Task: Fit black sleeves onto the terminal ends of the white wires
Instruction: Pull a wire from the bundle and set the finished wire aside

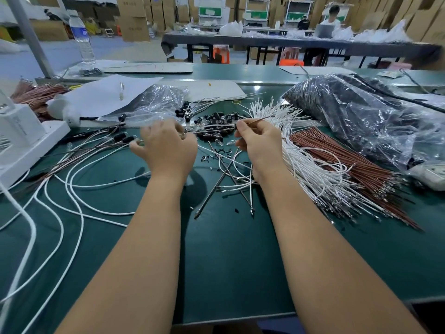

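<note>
Two bare hands work above a green table [228,261] strewn with wire, seen from the head camera I am watching. My view shows the right hand [258,143] curled round a thin wire [258,119], pinching it between thumb and fingertips, with a small black sleeve [235,126] at the pinch and the wire's tip pointing up and to the right. The left hand [166,147] is blurred; its fingers are bent over the middle of the table, and I cannot tell whether they grip anything.

Between and just beyond the two hands lies a scatter of loose black sleeves [214,120], too many and too small to count. One fanned bundle of white wires [296,150] lies at the right of the right hand, touching one bundle of red-brown wires [342,169] further toward the right edge. A second red-brown bundle [36,92] sits at the far left edge.

Several long white wires [72,189] loop across the near left of the table. Two clear plastic bags hold dark parts: a large one [361,116] at the far right, a smaller one [159,100] at the far middle. One water bottle [81,37] stands at the far left edge, and one white power strip [29,145] lies along the left edge.
</note>
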